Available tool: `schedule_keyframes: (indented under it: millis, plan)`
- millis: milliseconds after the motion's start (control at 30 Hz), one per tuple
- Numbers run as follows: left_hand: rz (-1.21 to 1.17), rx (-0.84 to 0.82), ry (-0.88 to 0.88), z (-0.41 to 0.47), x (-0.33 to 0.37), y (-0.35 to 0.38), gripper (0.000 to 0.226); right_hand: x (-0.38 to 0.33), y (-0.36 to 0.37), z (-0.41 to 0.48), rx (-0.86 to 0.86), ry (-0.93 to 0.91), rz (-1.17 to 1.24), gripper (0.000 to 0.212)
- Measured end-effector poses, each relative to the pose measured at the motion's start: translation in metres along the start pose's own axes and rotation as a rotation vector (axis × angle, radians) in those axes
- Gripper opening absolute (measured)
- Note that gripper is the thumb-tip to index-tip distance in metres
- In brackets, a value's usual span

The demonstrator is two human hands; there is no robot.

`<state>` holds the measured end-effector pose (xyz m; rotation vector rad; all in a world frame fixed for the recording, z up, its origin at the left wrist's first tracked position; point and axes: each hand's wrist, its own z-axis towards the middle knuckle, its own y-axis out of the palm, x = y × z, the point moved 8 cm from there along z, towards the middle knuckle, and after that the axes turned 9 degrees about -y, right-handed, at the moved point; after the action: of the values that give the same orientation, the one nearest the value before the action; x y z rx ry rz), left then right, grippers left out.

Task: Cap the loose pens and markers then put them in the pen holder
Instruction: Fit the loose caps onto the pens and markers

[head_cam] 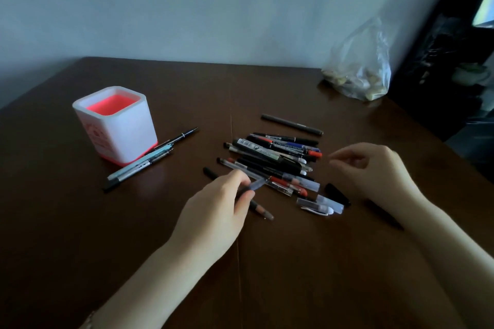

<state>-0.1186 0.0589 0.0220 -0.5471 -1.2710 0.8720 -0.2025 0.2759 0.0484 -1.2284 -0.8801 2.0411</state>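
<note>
**Left hand holds one pen at the pile, holder waits at the left**

On the dark worktop (280,275), toward its far left corner, stands the white pen holder (115,125) with a red inside. A few pens (139,165) lie against its base. Toward the middle, the left hand (213,211) has its fingers (242,177) curled around a clear pen (255,184), just at the near edge of the pile of pens (272,160). A brown pencil (260,209) lies partly under this hand. Loose caps (320,204) lie right of it. The right hand (374,168) hovers beside the pile, with its fingers loosely curled and nothing in them. A plastic bag (361,67) sits at the far right corner.
</note>
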Motion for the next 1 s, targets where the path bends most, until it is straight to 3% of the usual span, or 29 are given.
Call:
schedule_keyframes:
  millis: [167, 300, 467, 533, 633, 800, 1000]
  plan:
    - [-0.03, 0.003, 0.015, -0.001, 0.001, 0.006, 0.014, 0.009, 0.022, -0.033, -0.323, -0.033, -0.207, 0.017]
    - [-0.036, 0.019, 0.007, 0.0, -0.002, 0.005, 0.014, 0.009, 0.035, -0.042, -0.337, -0.056, -0.289, 0.024]
    - [-0.062, 0.028, -0.001, 0.002, -0.006, 0.004, 0.015, 0.008, 0.033, -0.038, -0.368, -0.048, -0.323, 0.015]
    - [-0.095, 0.021, -0.008, 0.002, -0.006, 0.004, 0.015, 0.003, 0.024, -0.033, -0.273, -0.032, -0.201, 0.009]
    - [-0.165, -0.002, -0.035, 0.003, -0.007, 0.006, 0.015, -0.014, 0.012, -0.022, -0.017, -0.006, 0.206, 0.012]
    - [-0.267, -0.014, -0.088, 0.006, -0.013, 0.005, 0.01, -0.053, 0.042, -0.006, 0.006, -0.03, 0.722, 0.029]
    - [-0.369, -0.005, -0.129, 0.009, -0.021, 0.003, 0.008, -0.041, 0.072, -0.018, 0.182, 0.199, 1.05, 0.028]
